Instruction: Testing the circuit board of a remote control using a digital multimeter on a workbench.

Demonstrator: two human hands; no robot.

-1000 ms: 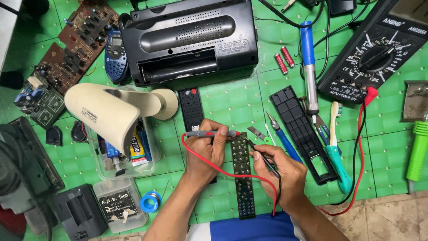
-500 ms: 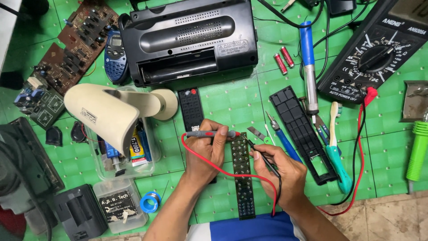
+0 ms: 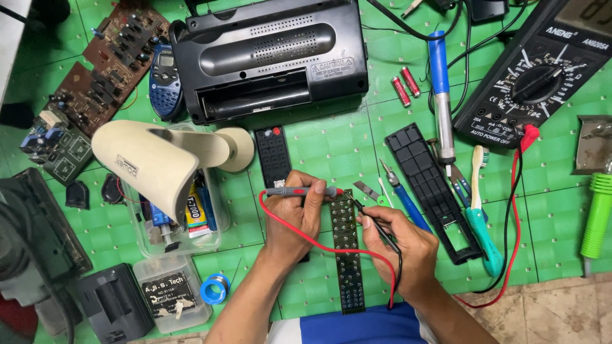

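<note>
A long narrow circuit board (image 3: pixel 347 251) from a remote lies lengthwise on the green cutting mat (image 3: pixel 331 143). My left hand (image 3: pixel 294 213) pinches a red multimeter probe (image 3: pixel 299 191) with its tip at the board's top end. My right hand (image 3: pixel 398 245) grips a black probe (image 3: pixel 370 216), its tip touching the board's upper right edge. Red and black leads run from the probes to a black multimeter (image 3: pixel 532 76) at the upper right.
A black remote front (image 3: pixel 273 153) and black back shell (image 3: pixel 430 185) flank the board. A soldering iron (image 3: pixel 440 95), two red batteries (image 3: pixel 405 86), a toothbrush (image 3: pixel 481 216), black radio (image 3: pixel 271 57), beige camera housing (image 3: pixel 159 162), plastic boxes (image 3: pixel 172 296) and brown boards (image 3: pixel 95 70) crowd the mat.
</note>
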